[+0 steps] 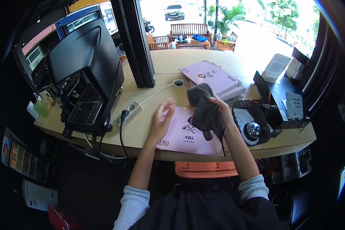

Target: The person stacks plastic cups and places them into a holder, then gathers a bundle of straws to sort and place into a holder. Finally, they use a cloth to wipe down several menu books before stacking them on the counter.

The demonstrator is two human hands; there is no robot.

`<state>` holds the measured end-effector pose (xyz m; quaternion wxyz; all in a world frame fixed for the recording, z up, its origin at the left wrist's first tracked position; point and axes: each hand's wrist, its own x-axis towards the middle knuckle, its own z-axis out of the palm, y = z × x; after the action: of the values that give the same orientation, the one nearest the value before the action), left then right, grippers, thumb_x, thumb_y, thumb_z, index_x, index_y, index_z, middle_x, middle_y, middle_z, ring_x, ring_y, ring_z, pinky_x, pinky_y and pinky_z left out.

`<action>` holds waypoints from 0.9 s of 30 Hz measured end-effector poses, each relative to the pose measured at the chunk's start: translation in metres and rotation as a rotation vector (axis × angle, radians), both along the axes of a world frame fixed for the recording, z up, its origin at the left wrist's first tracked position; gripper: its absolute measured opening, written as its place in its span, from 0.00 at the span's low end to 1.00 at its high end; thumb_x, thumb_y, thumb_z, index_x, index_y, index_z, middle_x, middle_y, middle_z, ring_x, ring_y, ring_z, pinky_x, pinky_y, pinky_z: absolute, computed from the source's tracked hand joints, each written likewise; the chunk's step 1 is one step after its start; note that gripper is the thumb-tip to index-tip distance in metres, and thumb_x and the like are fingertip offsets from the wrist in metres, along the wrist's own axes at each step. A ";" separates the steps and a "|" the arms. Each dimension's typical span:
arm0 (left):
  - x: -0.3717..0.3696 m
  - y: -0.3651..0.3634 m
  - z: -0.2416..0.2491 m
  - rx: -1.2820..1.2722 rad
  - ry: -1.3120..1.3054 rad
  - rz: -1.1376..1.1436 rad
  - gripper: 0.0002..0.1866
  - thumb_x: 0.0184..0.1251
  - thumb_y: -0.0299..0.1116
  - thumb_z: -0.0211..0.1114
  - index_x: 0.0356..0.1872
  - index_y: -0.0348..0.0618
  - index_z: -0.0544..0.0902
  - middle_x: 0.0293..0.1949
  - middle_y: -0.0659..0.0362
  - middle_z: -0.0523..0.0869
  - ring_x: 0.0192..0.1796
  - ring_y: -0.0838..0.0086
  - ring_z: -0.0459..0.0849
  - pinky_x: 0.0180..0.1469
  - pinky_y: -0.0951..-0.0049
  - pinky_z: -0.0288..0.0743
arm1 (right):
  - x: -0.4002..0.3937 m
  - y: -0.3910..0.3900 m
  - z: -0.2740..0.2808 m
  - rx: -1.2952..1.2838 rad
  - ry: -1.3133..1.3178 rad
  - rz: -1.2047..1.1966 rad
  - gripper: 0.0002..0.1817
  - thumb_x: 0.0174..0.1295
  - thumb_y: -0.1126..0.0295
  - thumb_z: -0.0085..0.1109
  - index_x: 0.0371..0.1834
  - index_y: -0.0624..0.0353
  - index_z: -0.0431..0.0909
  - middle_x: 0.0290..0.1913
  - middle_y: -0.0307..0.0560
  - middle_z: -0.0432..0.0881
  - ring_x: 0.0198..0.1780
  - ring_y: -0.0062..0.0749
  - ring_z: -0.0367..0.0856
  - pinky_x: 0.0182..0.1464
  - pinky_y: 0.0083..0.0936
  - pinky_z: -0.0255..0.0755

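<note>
My right hand (223,109) grips a dark grey cloth (205,107), which hangs in folds above a pink menu (176,132) printed with "KELL coffee". That menu lies at the counter's front edge, partly covered by the cloth and my left hand. At its left side my left hand (164,118) is held with fingers apart and nothing in them. Behind the cloth rests a stack of spiral-bound pink menus (214,78).
A black coffee machine (84,57) stands left on the counter (165,63). Near it are a power strip (128,113) with cables and a black post (134,42). To the right sit a lacy black tray (240,104), a silver bell (252,130) and a black box (278,97).
</note>
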<state>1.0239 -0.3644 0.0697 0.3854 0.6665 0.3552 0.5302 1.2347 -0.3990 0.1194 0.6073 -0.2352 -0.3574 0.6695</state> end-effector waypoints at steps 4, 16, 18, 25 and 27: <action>0.026 0.000 0.025 -0.241 -0.157 -0.369 0.21 0.64 0.38 0.58 0.53 0.34 0.72 0.48 0.56 0.78 0.51 0.76 0.75 0.53 0.77 0.67 | -0.002 0.001 0.002 0.149 -0.213 0.102 0.19 0.55 0.76 0.56 0.52 0.64 0.70 0.42 0.44 0.78 0.41 0.22 0.78 0.45 0.17 0.73; 0.029 0.009 0.062 -0.217 -0.229 -0.445 0.15 0.63 0.31 0.60 0.47 0.41 0.68 0.37 0.61 0.80 0.38 0.82 0.79 0.40 0.81 0.75 | 0.058 -0.003 0.044 0.299 -0.715 -0.373 0.10 0.57 0.71 0.58 0.39 0.63 0.76 0.34 0.43 0.80 0.26 0.16 0.74 0.28 0.11 0.68; 0.032 0.000 0.076 -0.267 -0.233 -0.461 0.14 0.63 0.30 0.58 0.48 0.42 0.68 0.38 0.60 0.79 0.38 0.81 0.79 0.41 0.80 0.75 | 0.053 -0.003 0.034 0.284 -0.738 -0.368 0.11 0.59 0.67 0.56 0.39 0.63 0.76 0.34 0.40 0.79 0.29 0.17 0.75 0.32 0.15 0.70; 0.042 -0.008 0.078 -0.132 -0.380 -0.463 0.13 0.63 0.24 0.56 0.46 0.41 0.64 0.46 0.56 0.76 0.43 0.79 0.78 0.45 0.79 0.74 | 0.020 -0.021 -0.021 0.127 -0.611 0.144 0.15 0.63 0.62 0.53 0.40 0.65 0.78 0.35 0.38 0.79 0.33 0.14 0.73 0.40 0.14 0.67; 0.033 0.000 0.068 -0.044 -0.224 -0.389 0.14 0.60 0.21 0.57 0.42 0.43 0.63 0.45 0.57 0.75 0.45 0.80 0.77 0.46 0.79 0.74 | 0.026 -0.027 -0.005 0.121 -0.581 -0.004 0.13 0.62 0.64 0.54 0.38 0.65 0.78 0.32 0.37 0.79 0.33 0.14 0.73 0.39 0.14 0.68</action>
<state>1.0573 -0.3649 0.1377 0.5318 0.6507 0.1863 0.5089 1.2603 -0.4255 0.1139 0.4940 -0.3809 -0.5551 0.5502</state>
